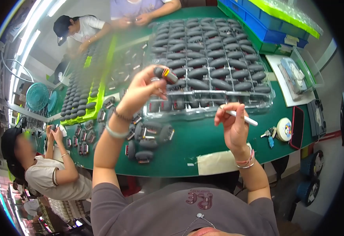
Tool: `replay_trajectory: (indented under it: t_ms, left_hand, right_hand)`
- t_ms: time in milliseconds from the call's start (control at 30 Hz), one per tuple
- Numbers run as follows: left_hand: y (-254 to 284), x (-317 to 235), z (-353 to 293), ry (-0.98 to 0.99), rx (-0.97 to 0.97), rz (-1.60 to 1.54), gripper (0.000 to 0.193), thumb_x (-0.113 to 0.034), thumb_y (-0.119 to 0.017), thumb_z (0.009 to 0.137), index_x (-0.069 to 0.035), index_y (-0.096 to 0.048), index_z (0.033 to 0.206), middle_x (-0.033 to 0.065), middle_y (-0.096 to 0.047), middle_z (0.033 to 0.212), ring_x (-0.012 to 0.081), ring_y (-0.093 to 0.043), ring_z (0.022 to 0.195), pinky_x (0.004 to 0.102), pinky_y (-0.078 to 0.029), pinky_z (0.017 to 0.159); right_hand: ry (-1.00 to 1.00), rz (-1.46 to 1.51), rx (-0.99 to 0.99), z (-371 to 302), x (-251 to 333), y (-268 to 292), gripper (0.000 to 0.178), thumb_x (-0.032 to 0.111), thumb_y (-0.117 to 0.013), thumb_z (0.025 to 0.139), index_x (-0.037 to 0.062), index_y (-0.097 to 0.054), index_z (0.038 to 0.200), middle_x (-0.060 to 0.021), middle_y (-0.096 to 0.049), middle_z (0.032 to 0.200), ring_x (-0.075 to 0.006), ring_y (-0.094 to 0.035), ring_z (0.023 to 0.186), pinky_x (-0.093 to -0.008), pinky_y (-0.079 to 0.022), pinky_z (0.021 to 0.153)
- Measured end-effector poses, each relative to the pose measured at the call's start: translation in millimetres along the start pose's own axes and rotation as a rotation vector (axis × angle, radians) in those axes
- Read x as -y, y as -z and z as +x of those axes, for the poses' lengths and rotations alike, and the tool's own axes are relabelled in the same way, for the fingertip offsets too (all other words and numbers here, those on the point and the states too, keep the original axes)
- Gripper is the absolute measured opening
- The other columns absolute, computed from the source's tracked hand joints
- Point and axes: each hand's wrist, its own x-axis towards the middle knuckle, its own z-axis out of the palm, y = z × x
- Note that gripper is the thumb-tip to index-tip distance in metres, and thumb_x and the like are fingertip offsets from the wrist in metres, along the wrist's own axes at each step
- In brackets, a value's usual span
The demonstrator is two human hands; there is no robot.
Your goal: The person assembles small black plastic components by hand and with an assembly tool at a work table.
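a full green surface [172, 171]
clear trays [179, 114], a lime tray [89, 117], loose grey pieces [148, 144], a beige sheet [217, 163], keys [269, 134] and a phone [296, 128] lie on it.

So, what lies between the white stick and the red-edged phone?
Between the white stick and the phone, the head view shows keys and a round whitish object.

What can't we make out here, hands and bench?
All in the head view:
Dark roller part: the side toward the palm, hidden by the left hand.
White pen-shaped tool: its far end, lost among the fingers of the right hand.
Clear trays at left of centre: contents blurred.
Purple-shirted co-worker: head cut off by the top edge.
Item held by the lower-left co-worker: too small, partly covered by fingers.
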Motion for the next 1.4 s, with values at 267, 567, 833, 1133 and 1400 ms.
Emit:
replay_trajectory:
  t_ms: [267, 567, 833, 1133, 1400]
  left_hand:
    - [-82.5, 47.2, -59.5, 0.143, 0.032, -0.699, 0.047, -0.001, -0.062, 0.076, 0.0, -0.041, 0.118, 0.0115, -0.052, 0.11, 0.0214, -0.058, 0.094, 0.0309, -0.049, 0.08]
    - [-84.1, 71.2, -64.1, -0.209, -0.141, 0.071, 0.053, 0.001, -0.068, 0.071, 0.003, -0.043, 0.118, 0.0136, -0.051, 0.116, 0.0185, -0.053, 0.103, 0.0291, -0.046, 0.087]
    - [-79.4, 73.5, -65.9, -0.242, -0.144, 0.035, 0.052, 0.0, -0.069, 0.071, 0.002, -0.045, 0.117, 0.0135, -0.051, 0.116, 0.0177, -0.053, 0.101, 0.029, -0.047, 0.084]
    - [-86.2, 74.9, -66.2, -0.236, -0.11, 0.031, 0.051, 0.001, -0.069, 0.071, 0.002, -0.045, 0.116, 0.0135, -0.051, 0.116, 0.0174, -0.052, 0.103, 0.0284, -0.047, 0.084]
    - [-86.8, 76.1, -65.8, -0.227, -0.096, -0.018, 0.051, 0.0, -0.069, 0.071, 0.001, -0.045, 0.116, 0.0137, -0.051, 0.116, 0.0176, -0.051, 0.104, 0.0282, -0.046, 0.085]
  right_hand:
    - [0.244, -0.233, 0.221, -1.5, 0.8, -2.5, 0.043, 0.031, -0.04, 0.093, -0.0049, -0.056, 0.074, -0.0129, -0.057, 0.071, -0.017, -0.054, 0.066, -0.0253, -0.042, 0.061]
    - [0.061, -0.206, 0.257, -4.5, 5.5, -2.5, 0.042, 0.025, -0.044, 0.092, -0.0056, -0.055, 0.065, -0.0116, -0.053, 0.06, -0.0163, -0.05, 0.052, -0.0257, -0.039, 0.048]
    - [0.04, -0.269, 0.253, -5.4, 0.8, -5.1, 0.041, 0.026, -0.045, 0.091, -0.0051, -0.056, 0.066, -0.0109, -0.054, 0.061, -0.0153, -0.05, 0.051, -0.0245, -0.04, 0.047]
    - [0.037, -0.381, 0.27, -8.8, -0.8, -5.1, 0.037, 0.024, -0.048, 0.09, -0.0038, -0.057, 0.067, -0.0087, -0.055, 0.062, -0.0136, -0.052, 0.051, -0.0235, -0.041, 0.048]
    - [-0.157, -0.209, 0.225, -6.5, -1.4, -4.2, 0.036, 0.023, -0.048, 0.09, -0.0028, -0.057, 0.067, -0.0082, -0.055, 0.064, -0.0141, -0.052, 0.054, -0.0244, -0.041, 0.049]
